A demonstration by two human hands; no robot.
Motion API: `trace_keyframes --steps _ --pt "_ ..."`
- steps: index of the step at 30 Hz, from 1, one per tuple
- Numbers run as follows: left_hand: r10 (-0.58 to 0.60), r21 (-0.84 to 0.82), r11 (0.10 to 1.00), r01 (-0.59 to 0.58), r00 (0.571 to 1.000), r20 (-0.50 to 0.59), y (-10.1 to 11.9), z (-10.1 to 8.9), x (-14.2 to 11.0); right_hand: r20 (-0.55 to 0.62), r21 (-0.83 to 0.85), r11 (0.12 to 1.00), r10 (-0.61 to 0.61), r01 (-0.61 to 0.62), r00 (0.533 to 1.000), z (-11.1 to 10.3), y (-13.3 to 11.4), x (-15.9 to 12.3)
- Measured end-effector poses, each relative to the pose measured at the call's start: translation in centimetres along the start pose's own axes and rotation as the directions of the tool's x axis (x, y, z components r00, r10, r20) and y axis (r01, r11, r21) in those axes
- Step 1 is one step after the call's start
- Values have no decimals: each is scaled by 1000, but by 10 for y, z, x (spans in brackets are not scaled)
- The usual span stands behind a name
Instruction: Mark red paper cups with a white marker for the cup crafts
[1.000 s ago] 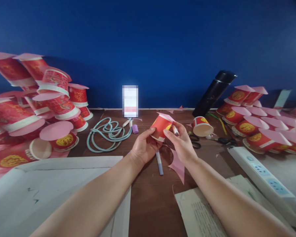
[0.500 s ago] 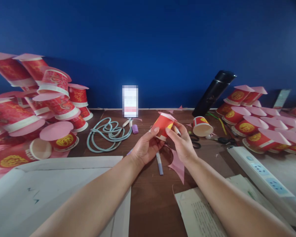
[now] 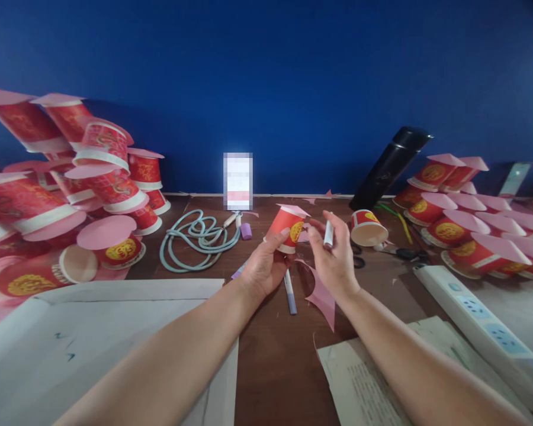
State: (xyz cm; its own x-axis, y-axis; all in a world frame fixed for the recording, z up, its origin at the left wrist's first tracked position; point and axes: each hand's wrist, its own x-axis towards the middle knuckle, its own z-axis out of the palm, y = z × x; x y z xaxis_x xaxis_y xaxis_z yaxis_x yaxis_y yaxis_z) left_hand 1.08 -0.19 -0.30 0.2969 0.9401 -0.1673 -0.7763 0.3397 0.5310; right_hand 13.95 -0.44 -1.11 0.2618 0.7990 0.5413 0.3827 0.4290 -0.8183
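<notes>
My left hand (image 3: 263, 267) is closed round a red paper cup (image 3: 286, 226) with a gold emblem, held upside down above the brown table (image 3: 270, 355). A pink paper piece covers the cup's upturned base. My right hand (image 3: 333, 257) is just to the right of the cup, apart from it, with a small white stick (image 3: 328, 234) that looks like a glue stick held upright between its fingers. Below the hands lie a pen (image 3: 289, 291) and a pink paper offcut (image 3: 322, 294).
Piles of red cups with pink paper tops stand at the left (image 3: 93, 195) and right (image 3: 462, 219). One open cup (image 3: 366, 228) lies on its side near scissors (image 3: 400, 253). A coiled cable (image 3: 195, 239), black bottle (image 3: 388, 165), power strip (image 3: 475, 322), white sheets (image 3: 93, 349) and printed paper (image 3: 359, 378) surround the hands.
My right hand has let go of the cup and drawn slightly right, raising the white stick upright. My left hand has turned the cup more upright.
</notes>
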Motion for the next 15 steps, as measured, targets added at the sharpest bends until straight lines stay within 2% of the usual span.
trace_keyframes --steps 3,5,7,9,12,15 --pt "-9 -13 1000 8 999 -34 1 -2 1 -83 -18 996 -86 85 993 -5 -7 2" --pt "-13 -9 1000 13 999 -37 1 -2 1 -98 -59 984 -174 169 980 -9 -17 1" --pt "-13 1 1000 13 999 -39 0 -2 0 -60 -156 932 -339 327 939 -13 -28 -1" --pt "-6 14 1000 7 999 -40 0 -1 -1 7 -205 875 -447 438 895 -15 -37 -4" --pt "25 39 999 -24 1000 -13 -2 -1 -3 100 -195 838 -499 509 861 -15 -43 -9" --pt "53 68 996 -56 998 39 -2 -1 -3 132 -205 829 -504 521 854 -14 -43 -11"
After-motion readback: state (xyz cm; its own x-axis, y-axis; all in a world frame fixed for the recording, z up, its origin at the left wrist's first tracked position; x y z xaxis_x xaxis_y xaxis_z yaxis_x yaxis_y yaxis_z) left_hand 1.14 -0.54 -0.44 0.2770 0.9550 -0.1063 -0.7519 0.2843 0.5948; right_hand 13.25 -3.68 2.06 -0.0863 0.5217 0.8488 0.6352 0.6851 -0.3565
